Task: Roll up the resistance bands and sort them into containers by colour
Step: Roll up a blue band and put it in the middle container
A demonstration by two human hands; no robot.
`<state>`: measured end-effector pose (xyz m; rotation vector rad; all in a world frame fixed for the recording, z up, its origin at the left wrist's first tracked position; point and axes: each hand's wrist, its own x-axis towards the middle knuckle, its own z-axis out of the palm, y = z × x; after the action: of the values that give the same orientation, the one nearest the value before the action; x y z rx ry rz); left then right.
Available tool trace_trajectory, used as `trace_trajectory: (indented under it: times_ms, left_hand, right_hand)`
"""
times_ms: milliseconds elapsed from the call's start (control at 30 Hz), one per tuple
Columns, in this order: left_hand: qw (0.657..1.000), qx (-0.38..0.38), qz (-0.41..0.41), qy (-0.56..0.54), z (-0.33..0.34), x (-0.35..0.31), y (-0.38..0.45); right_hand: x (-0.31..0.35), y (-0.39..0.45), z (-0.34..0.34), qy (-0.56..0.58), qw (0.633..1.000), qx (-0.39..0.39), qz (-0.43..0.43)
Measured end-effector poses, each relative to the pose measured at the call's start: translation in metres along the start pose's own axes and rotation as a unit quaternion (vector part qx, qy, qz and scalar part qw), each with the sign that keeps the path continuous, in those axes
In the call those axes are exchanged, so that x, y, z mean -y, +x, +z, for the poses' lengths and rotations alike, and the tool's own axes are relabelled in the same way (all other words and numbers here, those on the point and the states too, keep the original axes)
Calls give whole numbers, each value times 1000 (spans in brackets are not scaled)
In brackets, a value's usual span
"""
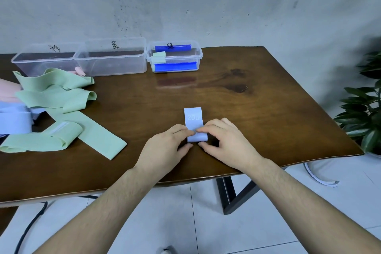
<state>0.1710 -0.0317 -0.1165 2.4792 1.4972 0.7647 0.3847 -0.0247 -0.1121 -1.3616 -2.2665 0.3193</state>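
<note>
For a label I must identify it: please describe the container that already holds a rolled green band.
Three clear containers stand in a row along the table's far edge. It is the rightmost container, the smallest. Only it has blue clips and a rolled green band inside.

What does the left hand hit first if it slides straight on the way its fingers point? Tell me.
The left hand points right and away, its fingers already pinching the light blue band. Just past the band it would probably meet the right hand, which pinches the same roll.

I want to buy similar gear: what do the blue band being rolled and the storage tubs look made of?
Blue band: thin, matte, flexible sheet, probably latex or similar rubber; it curls readily. Storage tubs: clear, glossy rigid plastic; the table shows through the walls.
</note>
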Motion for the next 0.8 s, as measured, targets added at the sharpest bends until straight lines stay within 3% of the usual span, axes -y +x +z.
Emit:
trace_trajectory:
  times_ms: [133,600,800]
  left_hand:
    - [1000,2,-23,-16,0,1,6]
    - [999,-19,40,-21,-6,-16,-28]
    - [1000,-14,23,-4,-6,-18,-29]
  right_hand:
    - [1,6,-2,5,1000,9,6]
    - [8,-32,-5,19,999,-16,-36]
    - [8,-31,-4,26,999,-25,-32]
